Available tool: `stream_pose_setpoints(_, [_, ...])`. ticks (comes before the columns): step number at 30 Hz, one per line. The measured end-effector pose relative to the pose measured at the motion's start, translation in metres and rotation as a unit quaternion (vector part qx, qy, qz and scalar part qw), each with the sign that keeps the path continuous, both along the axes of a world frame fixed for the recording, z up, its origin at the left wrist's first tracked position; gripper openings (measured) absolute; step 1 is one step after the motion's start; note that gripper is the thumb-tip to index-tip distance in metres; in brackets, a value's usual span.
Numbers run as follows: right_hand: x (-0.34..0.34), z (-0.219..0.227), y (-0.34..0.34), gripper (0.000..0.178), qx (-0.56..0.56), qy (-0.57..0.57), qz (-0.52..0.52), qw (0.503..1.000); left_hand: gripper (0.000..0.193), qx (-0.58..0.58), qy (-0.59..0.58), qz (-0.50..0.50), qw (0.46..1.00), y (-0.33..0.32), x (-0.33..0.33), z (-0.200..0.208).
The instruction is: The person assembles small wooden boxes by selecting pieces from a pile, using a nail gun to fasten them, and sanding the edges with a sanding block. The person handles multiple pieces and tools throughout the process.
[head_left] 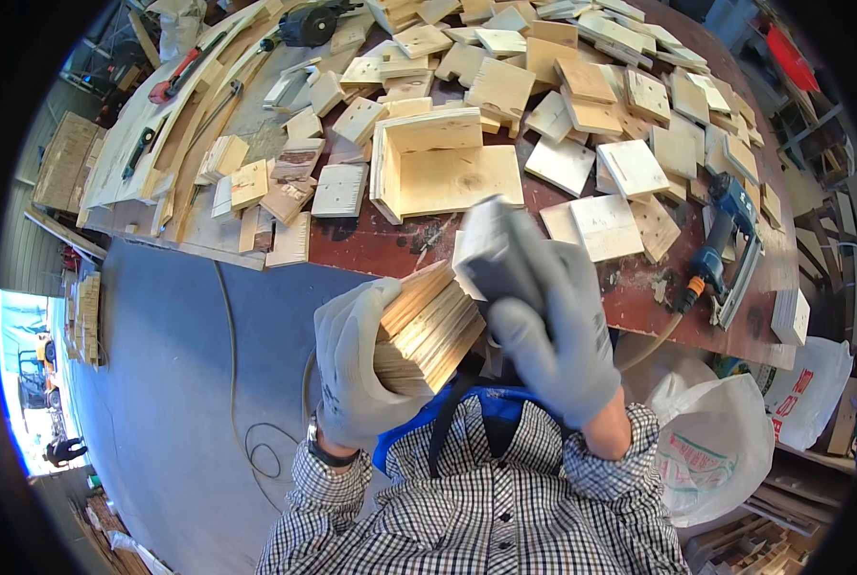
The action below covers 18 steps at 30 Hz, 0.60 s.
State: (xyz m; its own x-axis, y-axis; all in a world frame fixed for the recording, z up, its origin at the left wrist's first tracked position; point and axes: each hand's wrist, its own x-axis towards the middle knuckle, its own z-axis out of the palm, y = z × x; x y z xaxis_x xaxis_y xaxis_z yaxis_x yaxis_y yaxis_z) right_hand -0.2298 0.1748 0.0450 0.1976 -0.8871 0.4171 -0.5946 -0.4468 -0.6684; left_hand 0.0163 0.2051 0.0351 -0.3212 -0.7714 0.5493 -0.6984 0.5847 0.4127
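My left hand (pixel 352 359), in a pale grey work glove, grips a stack-like wooden block (pixel 430 337) with ridged layers on its face. Fingers and thumb wrap round its left side. My right hand (pixel 567 350), gloved the same, is closed round a dark grey block (pixel 505 264) with a pale end. Motion smears this block, so its exact kind is unclear. It sits just above and right of the wooden block; I cannot tell whether they touch. Beyond both hands, on the table, rests a corner-shaped assembly of wooden boards (pixel 457 182).
Several loose wooden pieces (pixel 500 88) cover the red-brown table (pixel 381 251). A blue air nailer (pixel 726 240) lies at the right with its hose. Long wooden strips (pixel 198 101) and tools are at the far left. White bags (pixel 711 446) stand below the right edge; a hose (pixel 232 335) crosses the floor.
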Motion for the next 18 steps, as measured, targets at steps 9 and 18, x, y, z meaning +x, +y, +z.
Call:
stream_pose_setpoints(9, [0.0, -0.008, -0.004, 0.074, 0.035, 0.012, -0.064, 0.997, 0.107, -0.005, 0.036, 0.009, 0.999, 0.013, -0.001, -0.001])
stream_pose_setpoints(18, [-0.014, -0.025, -0.007, 0.07, 0.097, 0.023, -0.137, 0.985, 0.065, -0.121, -0.029, -0.017, 0.992, -0.002, -0.03, 0.013])
